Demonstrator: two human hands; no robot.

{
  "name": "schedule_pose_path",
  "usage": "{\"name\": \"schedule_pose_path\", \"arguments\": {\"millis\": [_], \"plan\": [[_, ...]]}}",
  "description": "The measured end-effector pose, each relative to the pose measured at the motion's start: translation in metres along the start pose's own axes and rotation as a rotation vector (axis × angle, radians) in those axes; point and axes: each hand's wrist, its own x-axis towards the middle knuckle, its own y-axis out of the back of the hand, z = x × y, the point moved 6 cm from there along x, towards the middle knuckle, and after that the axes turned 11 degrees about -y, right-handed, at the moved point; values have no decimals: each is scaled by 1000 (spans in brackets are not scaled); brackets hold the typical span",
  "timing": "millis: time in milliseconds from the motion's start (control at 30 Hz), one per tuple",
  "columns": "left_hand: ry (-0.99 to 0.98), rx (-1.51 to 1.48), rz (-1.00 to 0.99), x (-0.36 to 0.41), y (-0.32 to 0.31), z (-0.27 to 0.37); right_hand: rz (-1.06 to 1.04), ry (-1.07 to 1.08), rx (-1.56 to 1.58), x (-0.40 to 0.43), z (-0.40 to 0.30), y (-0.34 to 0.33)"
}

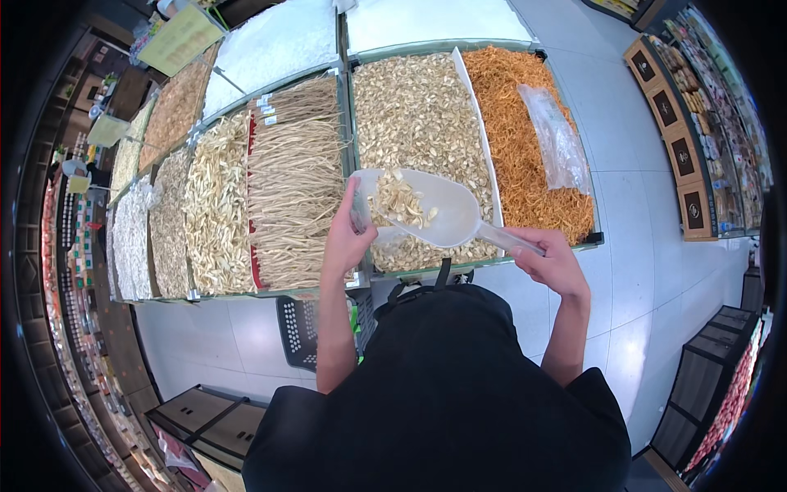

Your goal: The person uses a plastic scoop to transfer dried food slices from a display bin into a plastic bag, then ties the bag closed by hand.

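Note:
My right hand (547, 258) is closed around the handle of a translucent plastic scoop (455, 212), held level above a bin of pale dried slices (412, 111). A small heap of dried pale slices (403, 200) lies toward the scoop's front end, at the left. My left hand (350, 230) grips a clear plastic bag (361, 206) at the scoop's mouth, thumb and fingers on the bag. The bag's lower part hangs beneath the scoop over the bin. How far the scoop's lip reaches into the bag cannot be told.
Right of a white divider (482, 135) are orange dried strands (510, 111) with a plastic bag (553, 138) on them. Bundled thin roots (298, 203) and pale dried strips (218, 203) fill bins at the left. A dark shopping basket (298, 332) stands below the bins' front edge.

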Motion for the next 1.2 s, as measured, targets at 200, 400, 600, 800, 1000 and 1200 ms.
{"name": "schedule_pose_path", "arguments": {"millis": [200, 400, 600, 800, 1000, 1200], "plan": [[50, -1, -5, -3, 2, -10, 31, -26, -110, 4, -7, -11], [62, -22, -46, -4, -1, 1, 65, -12, -223, 9, -12, -19], [72, -50, -46, -8, -1, -1, 89, 72, -304, 16, -13, -25], [-2, -6, -40, -9, -2, -10, 150, 102, -411, 16, -24, -33], [39, -45, -51, -10, -2, -12, 162, 123, -418, 16, -28, -36], [65, -28, -60, -11, -2, -9, 208, 173, -458, 14, -28, -40]]}}
